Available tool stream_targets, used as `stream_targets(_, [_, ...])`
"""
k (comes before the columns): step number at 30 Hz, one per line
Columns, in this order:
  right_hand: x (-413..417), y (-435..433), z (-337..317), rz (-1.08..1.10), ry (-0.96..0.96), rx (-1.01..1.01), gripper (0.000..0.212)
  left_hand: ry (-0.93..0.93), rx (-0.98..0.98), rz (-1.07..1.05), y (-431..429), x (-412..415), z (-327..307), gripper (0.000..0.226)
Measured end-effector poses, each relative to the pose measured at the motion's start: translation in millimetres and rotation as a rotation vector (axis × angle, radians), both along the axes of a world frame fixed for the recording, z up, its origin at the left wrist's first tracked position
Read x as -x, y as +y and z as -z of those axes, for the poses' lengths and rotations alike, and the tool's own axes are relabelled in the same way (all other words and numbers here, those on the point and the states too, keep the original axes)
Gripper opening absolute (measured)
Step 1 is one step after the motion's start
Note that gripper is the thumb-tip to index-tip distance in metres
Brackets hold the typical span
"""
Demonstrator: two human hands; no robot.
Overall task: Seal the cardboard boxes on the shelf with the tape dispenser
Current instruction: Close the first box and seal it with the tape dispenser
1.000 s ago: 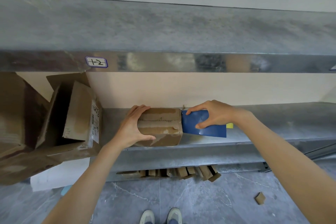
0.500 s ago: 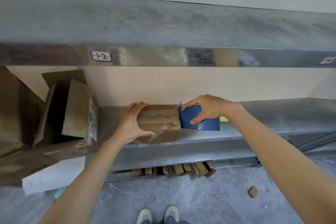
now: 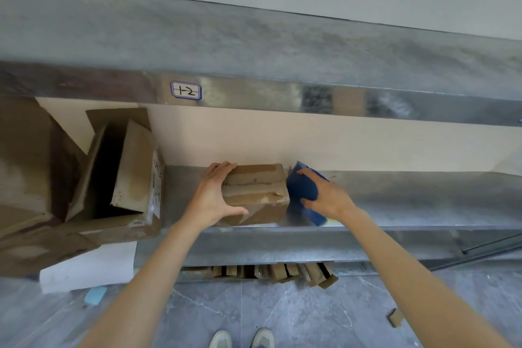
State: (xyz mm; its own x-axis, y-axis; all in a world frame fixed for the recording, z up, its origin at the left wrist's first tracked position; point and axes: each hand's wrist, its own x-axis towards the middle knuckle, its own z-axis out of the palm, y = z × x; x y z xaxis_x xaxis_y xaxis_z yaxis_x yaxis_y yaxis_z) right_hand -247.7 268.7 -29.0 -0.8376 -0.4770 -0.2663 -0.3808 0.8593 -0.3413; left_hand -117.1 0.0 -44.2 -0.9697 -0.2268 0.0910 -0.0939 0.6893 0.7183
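A small brown cardboard box (image 3: pixel 255 192) with tape across its top sits near the front of the grey metal shelf (image 3: pixel 395 203). My left hand (image 3: pixel 211 195) grips its left end, fingers over the top and thumb on the front face. My right hand (image 3: pixel 324 195) holds the blue tape dispenser (image 3: pixel 302 192) against the box's right end. The dispenser is tilted, its lower corner near the shelf edge. A bit of yellow shows under my right wrist.
Large open cardboard boxes (image 3: pixel 121 178) lean at the left of the shelf, above a white block (image 3: pixel 87 265). An upper shelf rail carries a label "1-2" (image 3: pixel 186 90). Cardboard scraps (image 3: pixel 268 272) lie under the shelf, one scrap (image 3: pixel 395 317) on the floor.
The blue dispenser has swung from lying flat along the shelf to a steep tilt against the box's right end. My right hand turned with it. The left hand kept its hold.
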Motion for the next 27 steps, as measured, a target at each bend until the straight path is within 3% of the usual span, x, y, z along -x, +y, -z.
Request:
stream_targets(11, [-1.5, -7.8, 48.6, 0.063, 0.090, 0.007, 0.071, -0.018, -0.003, 0.015, 2.3, 0.0, 0.4, 0.107])
stream_targets(19, [6.3, 3.8, 36.0, 0.008, -0.156, 0.258, 0.084, -0.014, 0.001, 0.004, 1.2, 0.4, 1.5, 0.107])
stream_targets(23, [6.7, 11.4, 30.9, -0.007, -0.157, 0.193, 0.084, -0.008, 0.011, -0.003, 1.5, 0.4, 1.8, 0.107])
stream_targets(27, [4.1, 14.6, 14.8, 0.013, 0.004, 0.049, 0.078, -0.009, 0.007, 0.002, 1.7, 0.5, 1.9, 0.107])
